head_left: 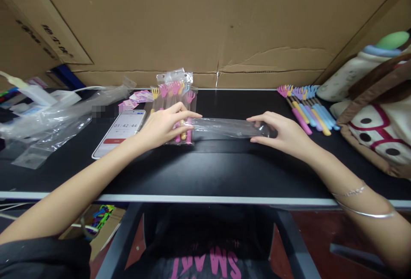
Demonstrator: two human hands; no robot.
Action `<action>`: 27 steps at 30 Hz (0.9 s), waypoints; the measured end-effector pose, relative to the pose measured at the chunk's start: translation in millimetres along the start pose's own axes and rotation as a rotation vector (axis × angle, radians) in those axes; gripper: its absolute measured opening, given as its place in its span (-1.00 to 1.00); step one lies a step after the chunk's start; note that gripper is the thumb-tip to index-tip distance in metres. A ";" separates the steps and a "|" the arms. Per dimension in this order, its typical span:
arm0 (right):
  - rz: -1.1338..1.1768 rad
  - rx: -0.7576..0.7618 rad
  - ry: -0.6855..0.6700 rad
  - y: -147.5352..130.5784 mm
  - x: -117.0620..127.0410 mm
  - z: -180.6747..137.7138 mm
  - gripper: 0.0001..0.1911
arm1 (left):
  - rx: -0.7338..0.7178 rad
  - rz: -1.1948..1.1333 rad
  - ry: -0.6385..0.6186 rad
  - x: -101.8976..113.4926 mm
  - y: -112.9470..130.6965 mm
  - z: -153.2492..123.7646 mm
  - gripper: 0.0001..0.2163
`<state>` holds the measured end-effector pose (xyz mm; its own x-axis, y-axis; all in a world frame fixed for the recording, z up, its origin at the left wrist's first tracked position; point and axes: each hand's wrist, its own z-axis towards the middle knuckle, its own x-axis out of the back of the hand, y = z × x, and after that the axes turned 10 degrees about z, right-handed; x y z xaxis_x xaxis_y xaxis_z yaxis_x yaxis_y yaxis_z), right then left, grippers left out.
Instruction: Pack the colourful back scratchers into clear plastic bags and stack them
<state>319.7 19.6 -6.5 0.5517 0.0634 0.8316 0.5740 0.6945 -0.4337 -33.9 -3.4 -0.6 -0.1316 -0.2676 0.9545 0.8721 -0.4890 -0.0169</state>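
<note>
A narrow clear plastic bag (221,128) stretches sideways between my two hands, just above the black table. My left hand (168,127) pinches its left end between thumb and fingers. At its other end, my right hand (278,133) grips the bag with thumb and fingers curled around it. Behind and under my left hand lie bagged hand-shaped back scratchers (175,88) with pink, yellow and blue heads. Loose back scratchers (308,110) in pink, yellow, purple and blue lie in a row to the right of my right hand.
A phone (119,133) showing a timer lies left of my left hand. More clear bags (77,118) spread at the far left. Pink paper cards (141,96) lie behind the phone. A fabric bag (379,120) and a white bottle (349,71) stand at right. Cardboard (192,22) walls the back.
</note>
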 end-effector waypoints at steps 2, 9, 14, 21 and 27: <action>-0.003 0.002 -0.004 1.4 0.3 0.2 -0.49 | 0.000 0.003 -0.013 -0.2 0.1 0.0 -0.69; -0.093 0.027 -0.036 8.3 1.7 0.1 -0.50 | -0.010 -0.027 -0.084 2.9 0.0 -1.9 -0.59; -0.181 0.085 -0.007 6.0 4.3 0.7 -0.52 | 0.010 -0.100 -0.100 4.3 3.1 -1.7 -0.64; -0.281 0.162 0.104 -4.4 7.7 4.5 -0.47 | 0.047 -0.341 -0.140 1.2 4.4 0.1 -0.73; -0.275 0.127 0.263 -29.1 10.2 3.8 -0.36 | 0.091 -0.640 -0.069 5.7 8.7 -0.5 -0.74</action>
<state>306.3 2.8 15.9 0.5332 -0.3111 0.7867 0.6518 0.7439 -0.1476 -27.3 -9.7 4.6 -0.6108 0.1089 0.7843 0.6681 -0.4607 0.5843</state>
